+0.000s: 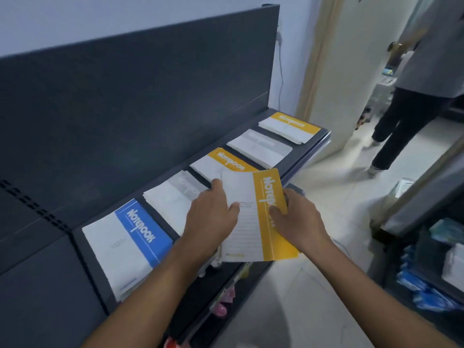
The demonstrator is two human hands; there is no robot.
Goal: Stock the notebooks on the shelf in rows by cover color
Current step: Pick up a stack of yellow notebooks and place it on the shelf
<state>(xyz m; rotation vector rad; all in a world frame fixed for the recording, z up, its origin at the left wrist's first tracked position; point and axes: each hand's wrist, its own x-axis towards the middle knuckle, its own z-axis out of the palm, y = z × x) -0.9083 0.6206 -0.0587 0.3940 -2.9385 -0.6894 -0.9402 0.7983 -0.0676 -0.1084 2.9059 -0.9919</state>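
Observation:
I hold a small stack of yellow-and-white notebooks (253, 217) above the front of the dark shelf (308, 156). My left hand (211, 217) grips its left edge, thumb on the cover. My right hand (297, 219) grips the yellow right edge. On the shelf lie several piles in a row: a blue notebook pile (123, 242) nearest, a grey-white pile (170, 197), a yellow pile (223, 159) partly behind the held stack, another grey-white pile (261, 146), and a yellow pile (288, 126) at the far end.
The shelf's dark back panel (138, 101) rises behind the piles. A person (411, 101) walks on the tiled floor at the right. Another rack (426, 247) with blue and white packs stands at the right edge. Pink items (223, 302) hang below the shelf.

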